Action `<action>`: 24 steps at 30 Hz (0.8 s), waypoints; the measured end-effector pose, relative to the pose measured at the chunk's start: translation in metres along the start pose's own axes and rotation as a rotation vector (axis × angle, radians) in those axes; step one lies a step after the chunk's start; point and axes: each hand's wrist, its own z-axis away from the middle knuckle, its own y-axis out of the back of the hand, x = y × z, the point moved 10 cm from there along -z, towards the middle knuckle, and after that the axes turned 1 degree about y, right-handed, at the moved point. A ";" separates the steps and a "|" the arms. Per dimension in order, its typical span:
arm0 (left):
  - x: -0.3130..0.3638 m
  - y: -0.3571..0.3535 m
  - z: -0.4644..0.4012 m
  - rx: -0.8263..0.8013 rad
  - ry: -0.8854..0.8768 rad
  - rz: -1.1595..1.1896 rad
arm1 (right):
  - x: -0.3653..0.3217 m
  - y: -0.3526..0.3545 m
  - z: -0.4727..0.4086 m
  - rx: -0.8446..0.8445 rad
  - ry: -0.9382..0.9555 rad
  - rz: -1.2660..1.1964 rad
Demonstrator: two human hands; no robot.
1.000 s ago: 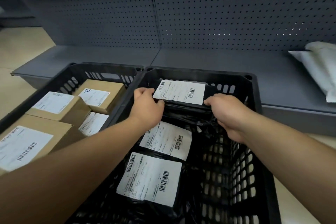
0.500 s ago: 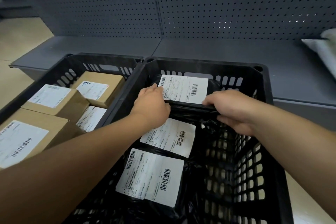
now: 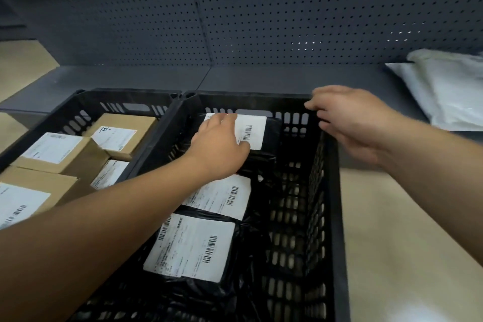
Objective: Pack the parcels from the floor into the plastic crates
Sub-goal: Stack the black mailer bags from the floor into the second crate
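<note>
Shelf unit [image 3: 261, 78]: a dark pegboard wall with a low ledge just behind the right crate; both crates are butted against it, likely to stop them sliding during packing.
Floor [image 3: 407, 230]: pale, to the right of the right crate; no loose parcels show on the part in view.
Right crate [image 3: 333, 191]: black slatted plastic and the landmark here; it holds three black bagged parcels in a row down its left half, leaving its right half free for more.
Left crate [image 3: 86, 112]: touching the right crate's left wall and filled with brown boxes [image 3: 68, 154], labels up.
White bag [image 3: 449, 91]: lies on the ledge, beyond the right crate's far right corner, apart from both hands.
Near parcel [image 3: 190, 248]: at the right crate's near end, label up.
Middle parcel [image 3: 222, 197]: just beyond it, its far edge tucked under the left forearm.
Far parcel [image 3: 257, 133]: against the right crate's far wall, label up so the barcode stays readable.
Left hand [image 3: 219, 144]: lies flat on the far parcel with fingers straight, pressing rather than gripping, probably to seat it level.
Right hand [image 3: 350, 117]: holds nothing; its fingers are loosely bent over the right crate's far right corner, whether touching the rim I cannot tell, perhaps on its way to the next parcel.
</note>
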 end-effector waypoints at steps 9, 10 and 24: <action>0.151 0.006 0.035 0.116 -0.331 0.062 | -0.009 0.135 0.026 0.201 0.087 0.066; 0.168 0.005 0.038 0.120 -0.359 0.067 | -0.005 0.148 0.029 0.222 0.077 0.075; 0.326 -0.072 0.050 0.006 -0.430 0.037 | 0.077 0.326 0.050 0.410 -0.127 0.409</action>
